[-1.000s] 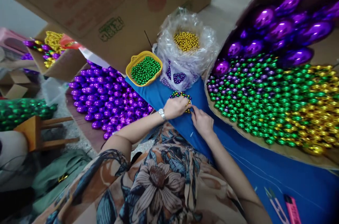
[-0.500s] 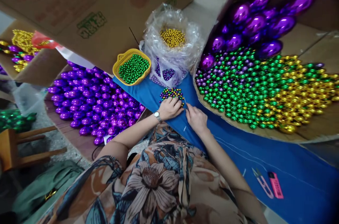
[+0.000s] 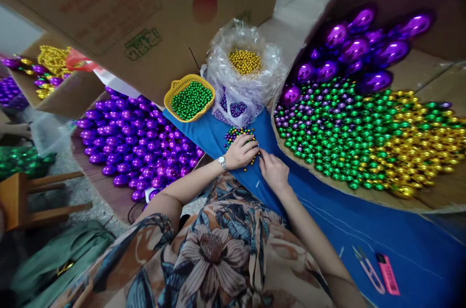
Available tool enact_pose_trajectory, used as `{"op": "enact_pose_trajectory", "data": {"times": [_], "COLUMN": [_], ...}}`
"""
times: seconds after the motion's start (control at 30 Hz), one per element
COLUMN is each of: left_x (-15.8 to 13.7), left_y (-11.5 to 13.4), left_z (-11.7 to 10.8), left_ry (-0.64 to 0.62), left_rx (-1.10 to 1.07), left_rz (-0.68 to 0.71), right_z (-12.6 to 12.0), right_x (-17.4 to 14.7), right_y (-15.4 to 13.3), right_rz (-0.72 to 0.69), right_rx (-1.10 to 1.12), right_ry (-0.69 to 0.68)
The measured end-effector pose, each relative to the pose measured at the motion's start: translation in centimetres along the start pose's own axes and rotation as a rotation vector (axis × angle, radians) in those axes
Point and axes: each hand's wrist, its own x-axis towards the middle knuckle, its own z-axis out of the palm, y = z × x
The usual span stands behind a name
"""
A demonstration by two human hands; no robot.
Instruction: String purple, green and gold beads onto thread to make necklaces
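A small pile of purple, green and gold beads (image 3: 235, 134) lies on the blue cloth (image 3: 271, 196). My left hand (image 3: 241, 153), with a watch (image 3: 222, 162) at the wrist, rests over the near side of this pile, its fingers bent and close together. What sits under its fingertips is hidden. A few beads show just below that hand. Close on its right, my right hand (image 3: 275, 172) is closed in a pinch on a thin needle (image 3: 259, 150), whose visible part points toward the left fingertips.
Beyond the pile stand a yellow basket (image 3: 168, 100) of green beads and clear plastic bags (image 3: 271, 68) of gold and purple beads. Large cartons hold purple baubles (image 3: 134, 143) at left and mixed beads (image 3: 327, 133) at right. Thread snips (image 3: 369, 271) and a pink box cutter (image 3: 388, 274) lie nearer.
The whole view has shifted, so the scene sits lower and further right. Several beads now show below my left hand. Less of the needle is visible between my hands.
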Motion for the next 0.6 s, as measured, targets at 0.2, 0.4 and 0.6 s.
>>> {"op": "enact_pose_trajectory", "data": {"times": [0.2,0.4,0.6], "left_x": [0.9,2.6,5.2], "left_y": [-0.3,-5.2,-10.0], "left_z": [-2.5,-4.7,-6.0], "left_ry": [0.118,0.017,-0.276], "left_rx": [-0.111,0.026,0.062], "left_rz": [-0.16,-0.64,-0.638], "right_z": [0.1,0.6,0.6], "right_x": [0.0,0.1,0.1], "right_y": [0.1,0.2,0.1], "right_rz": [-0.02,-0.015,-0.019], "right_rx": [0.016,0.01,0.003], "right_ry": [0.032,0.066,0.06]}}
